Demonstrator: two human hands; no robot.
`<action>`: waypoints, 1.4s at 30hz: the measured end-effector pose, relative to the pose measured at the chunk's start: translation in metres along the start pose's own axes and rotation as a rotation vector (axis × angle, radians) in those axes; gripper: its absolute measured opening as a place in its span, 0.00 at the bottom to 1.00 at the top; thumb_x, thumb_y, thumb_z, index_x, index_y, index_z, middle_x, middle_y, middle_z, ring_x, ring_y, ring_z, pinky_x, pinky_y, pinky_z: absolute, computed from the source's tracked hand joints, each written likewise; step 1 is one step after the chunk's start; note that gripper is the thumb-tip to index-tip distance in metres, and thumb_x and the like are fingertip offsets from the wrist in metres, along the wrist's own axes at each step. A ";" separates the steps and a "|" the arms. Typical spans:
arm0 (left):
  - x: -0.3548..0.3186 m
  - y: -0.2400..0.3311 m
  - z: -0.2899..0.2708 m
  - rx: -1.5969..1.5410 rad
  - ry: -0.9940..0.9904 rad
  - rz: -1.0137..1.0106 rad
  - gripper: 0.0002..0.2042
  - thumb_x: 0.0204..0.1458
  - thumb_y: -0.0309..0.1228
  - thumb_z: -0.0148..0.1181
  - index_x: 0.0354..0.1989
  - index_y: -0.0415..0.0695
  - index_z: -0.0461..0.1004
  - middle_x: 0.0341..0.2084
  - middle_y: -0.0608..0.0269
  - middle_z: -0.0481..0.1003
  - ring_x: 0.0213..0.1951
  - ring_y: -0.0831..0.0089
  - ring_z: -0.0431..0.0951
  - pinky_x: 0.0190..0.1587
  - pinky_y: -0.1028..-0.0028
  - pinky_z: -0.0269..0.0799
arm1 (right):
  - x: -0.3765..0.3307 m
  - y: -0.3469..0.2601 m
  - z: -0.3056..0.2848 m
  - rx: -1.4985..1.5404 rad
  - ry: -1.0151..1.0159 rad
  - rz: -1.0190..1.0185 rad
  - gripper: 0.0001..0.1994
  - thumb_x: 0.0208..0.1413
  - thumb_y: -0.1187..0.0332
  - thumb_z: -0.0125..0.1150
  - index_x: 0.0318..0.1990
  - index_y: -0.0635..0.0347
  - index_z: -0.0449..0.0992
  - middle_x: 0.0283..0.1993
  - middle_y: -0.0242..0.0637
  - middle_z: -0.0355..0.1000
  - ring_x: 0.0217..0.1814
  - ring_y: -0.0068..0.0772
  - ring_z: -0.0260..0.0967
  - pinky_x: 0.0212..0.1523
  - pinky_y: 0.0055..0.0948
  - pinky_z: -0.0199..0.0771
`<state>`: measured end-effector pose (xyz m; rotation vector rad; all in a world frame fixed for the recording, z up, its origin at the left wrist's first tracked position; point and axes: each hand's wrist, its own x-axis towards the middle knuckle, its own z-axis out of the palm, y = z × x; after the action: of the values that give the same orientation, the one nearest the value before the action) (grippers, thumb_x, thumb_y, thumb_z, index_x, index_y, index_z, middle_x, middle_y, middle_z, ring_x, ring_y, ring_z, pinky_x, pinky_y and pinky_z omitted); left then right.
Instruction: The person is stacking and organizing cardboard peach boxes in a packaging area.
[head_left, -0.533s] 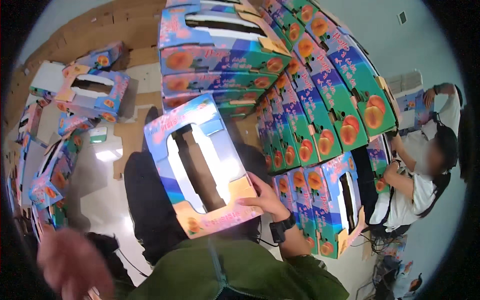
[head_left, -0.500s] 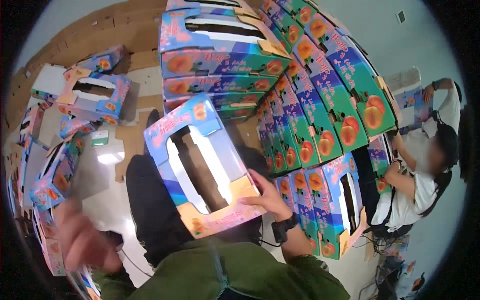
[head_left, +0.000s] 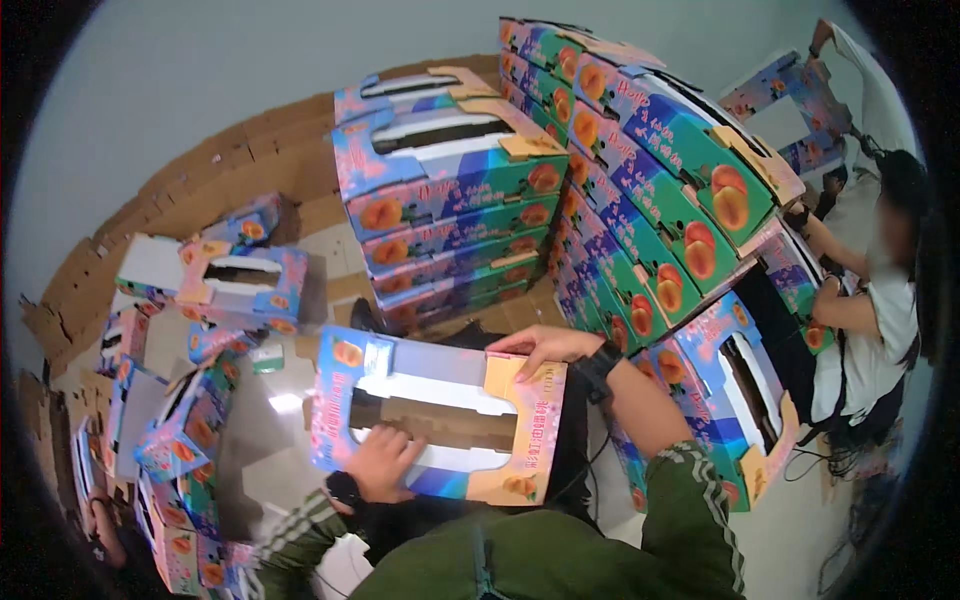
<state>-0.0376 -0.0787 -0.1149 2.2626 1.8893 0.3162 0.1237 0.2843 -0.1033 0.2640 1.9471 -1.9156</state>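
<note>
In the head view we hold one colourful fruit box (head_left: 440, 415) flat before us: our left hand (head_left: 380, 462) presses on its near side with fingers spread, our right hand (head_left: 545, 345) grips the far edge. Many finished boxes (head_left: 450, 200) are stacked behind; loose boxes (head_left: 240, 285) on the floor seem left.

Left hand (head_left: 380, 462): palm down, fingers curled and spread, pressed flat on near edge of colourful printed cardboard carton (head_left: 437, 412); black band on wrist; striped dark-green sleeve enters from lower left. Right hand (head_left: 545, 346): fingers extended, gripping carton's far right corner; black watch on wrist; forearm bare, green sleeve pushed to elbow.
</note>
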 end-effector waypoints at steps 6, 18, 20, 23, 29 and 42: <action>0.020 0.011 -0.004 -0.036 0.240 -0.095 0.44 0.22 0.53 0.75 0.50 0.40 0.70 0.31 0.56 0.70 0.34 0.57 0.71 0.37 0.63 0.61 | -0.009 0.077 0.002 -0.097 0.821 -0.271 0.28 0.53 0.53 0.68 0.53 0.66 0.71 0.51 0.43 0.73 0.53 0.32 0.70 0.55 0.31 0.69; 0.064 0.064 -0.201 0.359 0.409 -0.219 0.53 0.20 0.48 0.77 0.63 0.43 0.65 0.31 0.58 0.64 0.34 0.59 0.66 0.39 0.60 0.60 | -0.087 -0.068 0.091 0.294 0.843 -1.088 0.59 0.42 0.39 0.68 0.73 0.60 0.38 0.74 0.45 0.41 0.75 0.41 0.43 0.71 0.43 0.48; 0.096 0.039 -0.230 0.418 0.471 -0.185 0.56 0.15 0.47 0.78 0.64 0.43 0.64 0.32 0.57 0.65 0.36 0.57 0.66 0.41 0.61 0.61 | -0.067 -0.099 0.056 0.126 0.881 -1.213 0.56 0.42 0.44 0.70 0.72 0.60 0.42 0.73 0.44 0.45 0.73 0.39 0.48 0.70 0.41 0.50; 0.148 0.005 -0.283 0.424 0.608 -0.090 0.53 0.18 0.46 0.77 0.62 0.40 0.66 0.40 0.52 0.71 0.42 0.54 0.70 0.48 0.62 0.64 | -0.053 -0.156 -0.006 0.036 1.013 -1.280 0.43 0.48 0.54 0.68 0.68 0.63 0.55 0.67 0.41 0.59 0.65 0.33 0.60 0.67 0.33 0.55; 0.219 -0.082 -0.297 0.602 0.720 -0.201 0.44 0.30 0.51 0.76 0.58 0.42 0.70 0.51 0.48 0.69 0.52 0.51 0.70 0.57 0.61 0.64 | -0.013 -0.209 -0.150 0.091 1.093 -1.183 0.25 0.57 0.62 0.59 0.59 0.66 0.70 0.57 0.37 0.70 0.61 0.28 0.64 0.62 0.26 0.59; 0.203 -0.190 -0.160 -0.186 1.118 -0.376 0.44 0.36 0.30 0.78 0.62 0.35 0.57 0.52 0.51 0.71 0.53 0.64 0.73 0.53 0.67 0.70 | 0.037 -0.180 -0.198 -0.290 1.681 -0.546 0.33 0.64 0.42 0.38 0.55 0.69 0.67 0.50 0.64 0.70 0.57 0.66 0.64 0.56 0.48 0.63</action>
<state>-0.2262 0.1550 -0.0025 1.6073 2.4729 1.8747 -0.0107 0.4673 0.0440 1.8744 3.4892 -1.6095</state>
